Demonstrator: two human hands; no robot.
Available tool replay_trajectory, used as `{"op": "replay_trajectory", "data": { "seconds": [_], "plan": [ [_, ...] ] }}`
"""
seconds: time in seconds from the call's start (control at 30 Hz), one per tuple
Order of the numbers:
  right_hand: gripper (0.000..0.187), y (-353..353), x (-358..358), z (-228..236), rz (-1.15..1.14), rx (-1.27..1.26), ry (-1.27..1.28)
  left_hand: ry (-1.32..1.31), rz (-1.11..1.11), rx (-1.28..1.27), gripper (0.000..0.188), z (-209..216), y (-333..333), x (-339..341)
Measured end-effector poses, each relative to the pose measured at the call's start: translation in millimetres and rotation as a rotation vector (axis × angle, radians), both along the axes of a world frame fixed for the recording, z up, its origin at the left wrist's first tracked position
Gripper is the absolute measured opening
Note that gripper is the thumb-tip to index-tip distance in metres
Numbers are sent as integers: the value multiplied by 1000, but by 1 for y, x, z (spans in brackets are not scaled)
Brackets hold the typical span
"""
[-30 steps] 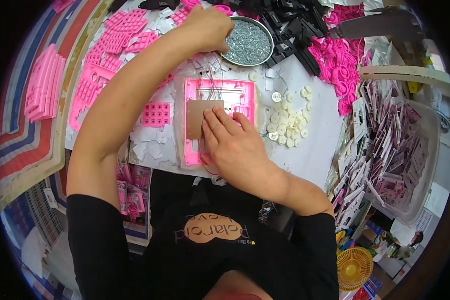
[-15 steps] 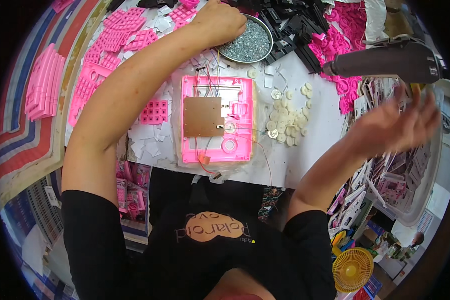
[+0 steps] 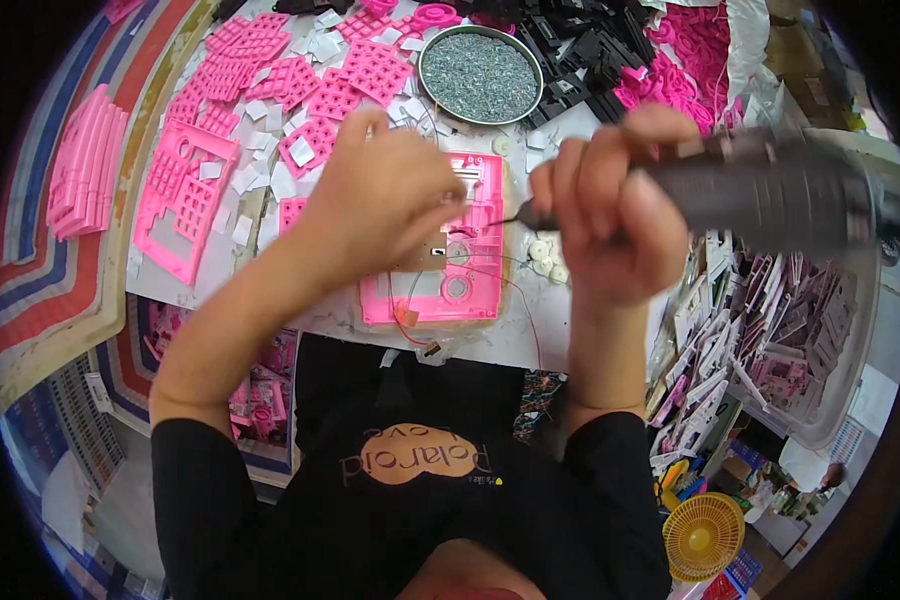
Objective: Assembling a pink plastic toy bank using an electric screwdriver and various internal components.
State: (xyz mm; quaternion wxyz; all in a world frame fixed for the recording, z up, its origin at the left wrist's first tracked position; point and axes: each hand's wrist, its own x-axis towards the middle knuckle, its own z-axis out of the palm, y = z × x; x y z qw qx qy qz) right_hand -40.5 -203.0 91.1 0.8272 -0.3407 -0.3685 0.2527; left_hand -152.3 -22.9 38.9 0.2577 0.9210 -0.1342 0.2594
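A dark grey electric screwdriver (image 3: 760, 200) is gripped in my right hand (image 3: 610, 210), its thin bit pointing left over the pink plastic housing (image 3: 488, 275). My left hand (image 3: 375, 190) hovers above that housing with fingers closed in a pinch; whatever they hold is too small or hidden to name. Inside the housing lies a brown circuit board (image 3: 428, 258), largely covered by my left hand. Thin wires trail from the housing, and it rests on a wrapped pad. Beyond it stands a round metal dish of small screws (image 3: 480, 75).
Pink keypad pieces (image 3: 375, 72) and white paper bits spread at the far left, near a pink frame (image 3: 185, 200). Black plastic parts (image 3: 585, 60) pile at the back. White round discs (image 3: 545, 258) lie right of the housing. A bin of parts (image 3: 820, 330) stands at the right.
My left hand has come from the screw dish back over the housing. My right hand, open before, has closed around the screwdriver and brought it left and nearer.
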Motion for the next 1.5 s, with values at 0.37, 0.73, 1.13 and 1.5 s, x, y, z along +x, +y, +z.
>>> {"op": "replay_trajectory", "data": {
  "seconds": [0.37,0.73,1.13,1.5],
  "plan": [
    [30,-1,-41,13,126,23,-20,206,-72,-327,15,-9,-19,-49],
    [27,0,-27,1,-79,-75,-133,205,-53,-278,17,9,34,45],
    [28,7,-15,-23,-72,-148,-146,410,281,537,24,-50,45,169],
    [26,30,-25,-50,-101,-336,-344,285,214,-127,26,6,60,105]
  ]
}}
